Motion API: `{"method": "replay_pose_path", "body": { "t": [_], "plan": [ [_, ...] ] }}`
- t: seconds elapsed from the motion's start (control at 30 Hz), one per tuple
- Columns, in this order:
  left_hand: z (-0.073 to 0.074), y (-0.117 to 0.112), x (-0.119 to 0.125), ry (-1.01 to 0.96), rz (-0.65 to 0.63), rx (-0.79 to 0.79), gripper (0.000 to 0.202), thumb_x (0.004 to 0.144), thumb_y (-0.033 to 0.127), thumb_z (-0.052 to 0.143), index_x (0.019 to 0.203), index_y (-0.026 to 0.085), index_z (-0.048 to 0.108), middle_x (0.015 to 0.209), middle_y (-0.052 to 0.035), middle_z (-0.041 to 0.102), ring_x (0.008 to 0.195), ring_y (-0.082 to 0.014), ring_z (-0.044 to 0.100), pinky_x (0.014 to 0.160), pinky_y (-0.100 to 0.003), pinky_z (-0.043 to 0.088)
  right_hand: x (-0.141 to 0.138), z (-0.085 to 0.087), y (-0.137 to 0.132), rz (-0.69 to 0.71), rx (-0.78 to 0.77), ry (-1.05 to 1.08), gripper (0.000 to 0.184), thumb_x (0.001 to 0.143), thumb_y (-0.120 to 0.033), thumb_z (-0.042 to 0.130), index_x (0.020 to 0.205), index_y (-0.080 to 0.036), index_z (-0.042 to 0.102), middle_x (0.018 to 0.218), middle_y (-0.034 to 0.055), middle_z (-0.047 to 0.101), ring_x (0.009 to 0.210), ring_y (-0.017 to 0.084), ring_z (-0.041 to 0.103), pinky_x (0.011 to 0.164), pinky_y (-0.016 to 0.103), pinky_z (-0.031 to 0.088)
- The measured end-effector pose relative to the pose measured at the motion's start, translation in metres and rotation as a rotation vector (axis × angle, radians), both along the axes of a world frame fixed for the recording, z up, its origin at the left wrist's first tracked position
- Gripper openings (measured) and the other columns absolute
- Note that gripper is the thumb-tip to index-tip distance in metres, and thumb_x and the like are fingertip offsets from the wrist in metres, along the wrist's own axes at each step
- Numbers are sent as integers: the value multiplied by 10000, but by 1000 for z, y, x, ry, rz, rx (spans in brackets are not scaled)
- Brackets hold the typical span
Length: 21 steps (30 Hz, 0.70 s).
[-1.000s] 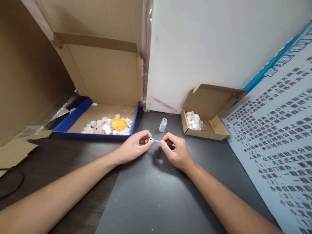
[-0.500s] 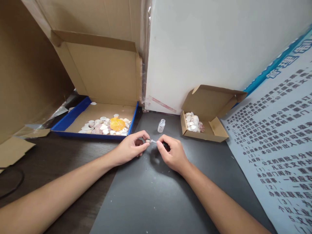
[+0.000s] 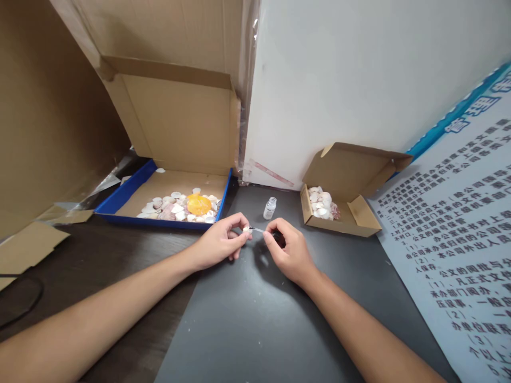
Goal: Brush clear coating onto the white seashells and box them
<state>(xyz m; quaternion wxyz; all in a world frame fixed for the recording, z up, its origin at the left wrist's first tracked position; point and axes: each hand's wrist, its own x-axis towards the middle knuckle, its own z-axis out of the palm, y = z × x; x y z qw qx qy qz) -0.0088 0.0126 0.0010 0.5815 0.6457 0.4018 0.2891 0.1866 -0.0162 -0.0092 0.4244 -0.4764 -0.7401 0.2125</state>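
Between the thumb and fingers of my left hand is a small white shell, partly covered by the fingertips. My right hand pinches a thin brush with a pale stem and a dark tip. That tip points left and meets the shell, or comes very close to it. Something dark, perhaps the brush's cap, is half hidden inside the right hand's curled fingers. Just beyond both hands a small clear bottle stands upright and uncapped on the grey mat.
At the left, a blue-edged cardboard box contains many shells and one large orange shell. A smaller open box at the right holds white and pinkish shells. A white panel rises behind; a printed sheet lies right.
The whole view has shifted slightly, moving the scene right and a little down. More of the shell shows at my left fingertips, and the brush tip has turned against its face.
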Motion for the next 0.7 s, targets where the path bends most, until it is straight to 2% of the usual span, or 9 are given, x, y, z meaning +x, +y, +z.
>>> {"method": "replay_pose_path", "body": {
  "t": [0.1,0.27,0.47,0.6,0.7],
  "plan": [
    [-1,2,0,-2,-1,13,247,860,401,587,861,208,432,508,85,529,379,-66,472,389,-165,399,0,2,-1,-14,30,19,127,905,-213,518,781,-190,506,732,-13,522,633,113,467,592,230,363],
    [2,3,0,6,-9,27,252,850,399,598,859,209,433,470,102,491,371,-67,461,380,-157,372,0,4,-3,59,9,16,112,912,-232,515,808,-191,524,744,-10,542,615,111,461,571,230,357],
    [3,2,0,13,-9,50,235,850,387,592,859,208,440,458,108,465,370,-69,443,381,-161,344,0,4,-3,-13,27,12,121,883,-198,497,762,-196,490,696,-20,494,615,119,457,588,235,363],
    [1,2,0,-4,-19,56,232,847,382,595,855,211,440,480,108,461,373,-67,434,382,-166,341,0,5,-4,37,35,16,111,894,-218,490,788,-194,510,717,-12,521,632,122,474,602,234,375],
    [1,2,0,16,-19,56,231,850,386,591,859,211,440,460,106,461,375,-74,439,386,-168,341,-1,5,-3,5,16,3,100,867,-206,509,768,-195,507,703,-18,521,610,115,466,583,227,370]
  ]
}}
